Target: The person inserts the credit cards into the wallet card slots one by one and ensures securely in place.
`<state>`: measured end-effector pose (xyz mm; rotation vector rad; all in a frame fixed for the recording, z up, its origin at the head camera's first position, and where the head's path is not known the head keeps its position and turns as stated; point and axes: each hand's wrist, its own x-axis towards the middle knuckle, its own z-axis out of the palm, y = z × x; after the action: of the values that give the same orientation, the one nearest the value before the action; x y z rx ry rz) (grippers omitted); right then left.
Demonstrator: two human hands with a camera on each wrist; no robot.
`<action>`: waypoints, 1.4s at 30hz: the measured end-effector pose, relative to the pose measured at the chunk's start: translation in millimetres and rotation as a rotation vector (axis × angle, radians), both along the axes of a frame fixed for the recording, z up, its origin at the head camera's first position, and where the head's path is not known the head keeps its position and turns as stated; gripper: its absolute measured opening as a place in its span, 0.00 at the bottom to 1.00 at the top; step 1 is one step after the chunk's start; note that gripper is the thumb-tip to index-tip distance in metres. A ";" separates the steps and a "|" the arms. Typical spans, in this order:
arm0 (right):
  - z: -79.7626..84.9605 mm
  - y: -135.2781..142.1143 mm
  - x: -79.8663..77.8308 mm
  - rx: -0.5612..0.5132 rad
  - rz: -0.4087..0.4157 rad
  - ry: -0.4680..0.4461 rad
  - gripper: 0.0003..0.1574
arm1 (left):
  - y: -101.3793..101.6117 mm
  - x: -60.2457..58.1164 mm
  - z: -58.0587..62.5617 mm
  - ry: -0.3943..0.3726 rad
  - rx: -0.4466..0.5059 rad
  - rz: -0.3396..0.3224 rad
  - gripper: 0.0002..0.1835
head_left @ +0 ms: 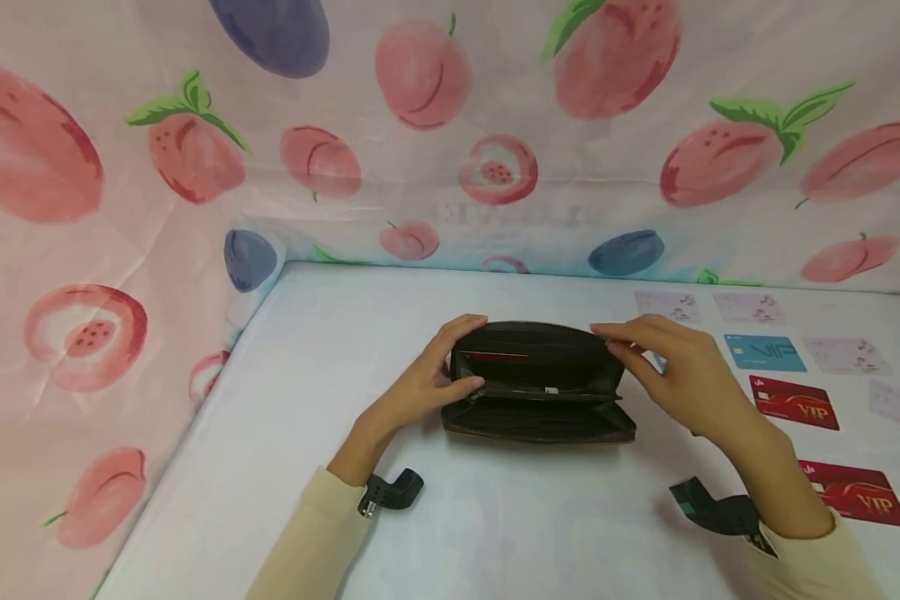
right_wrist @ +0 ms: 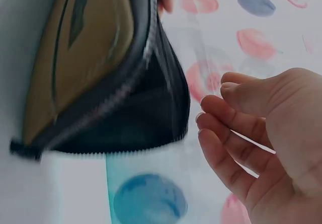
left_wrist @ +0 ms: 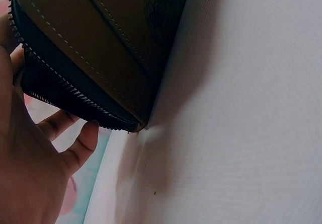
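A zip-around wallet (head_left: 540,392), black inside and brown outside, stands unzipped with its compartments facing up. My left hand (head_left: 427,379) grips its left end, thumb on the inner divider and fingers around the back edge. The wallet's brown stitched side (left_wrist: 80,38) fills the top of the left wrist view. Inside the rear compartment shows a thin red edge (head_left: 498,355). My right hand (head_left: 678,367) is at the wallet's back right corner, fingers loosely bent. In the right wrist view, the right fingertips (right_wrist: 204,103) are just beside the zipper edge with nothing between them.
On the right of the white table (head_left: 330,333) lie a blue VIP card (head_left: 765,353), two red VIP cards (head_left: 793,402) and several pale pink cards (head_left: 843,355). Another blue card (head_left: 656,362) is partly hidden behind the right hand. Fruit-patterned cloth (head_left: 420,167) bounds the back and left.
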<state>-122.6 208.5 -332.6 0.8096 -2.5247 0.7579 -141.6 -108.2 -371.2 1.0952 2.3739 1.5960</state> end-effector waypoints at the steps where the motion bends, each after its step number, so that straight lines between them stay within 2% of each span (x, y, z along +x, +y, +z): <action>1: -0.5 4.6 1.0 -0.001 -0.014 0.001 0.30 | 0.1 0.6 0.9 -0.003 -0.002 0.001 0.36; 12: -5.6 69.1 17.4 -0.049 -0.289 -0.121 0.20 | 0.8 0.6 0.4 -0.007 -0.004 0.011 0.36; 15: -7.5 88.0 23.8 -0.045 -0.378 -0.210 0.18 | 0.3 1.1 0.2 -0.007 -0.006 0.010 0.36; 19: -14.4 112.4 33.1 -0.031 -0.495 -0.333 0.21 | -0.7 1.2 0.2 -0.012 0.003 0.004 0.36; 24: -28.3 135.4 40.1 -0.038 -0.567 -0.416 0.26 | -1.7 0.4 -0.9 -0.027 0.018 0.001 0.36; 29: -44.3 155.4 45.1 -0.051 -0.588 -0.437 0.25 | -1.4 0.2 -2.5 -0.022 0.022 -0.002 0.36; 32: -60.0 174.2 47.5 -0.059 -0.610 -0.408 0.23 | -0.9 0.2 -2.9 -0.017 0.018 0.001 0.36; 37: -102.9 224.0 51.7 -0.061 -0.632 -0.333 0.19 | -0.4 0.2 -3.3 -0.019 0.024 -0.002 0.36; 40: -124.6 251.1 55.4 0.000 -0.642 -0.356 0.23 | -0.5 0.3 -3.5 -0.014 0.018 -0.001 0.36; 42: -131.4 263.4 58.5 0.053 -0.641 -0.395 0.28 | -0.3 0.6 -3.3 -0.011 0.015 -0.002 0.36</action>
<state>-64.1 471.9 -464.0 -0.1813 -2.8979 0.6677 -141.0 -108.5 -374.5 1.0884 2.3571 1.6179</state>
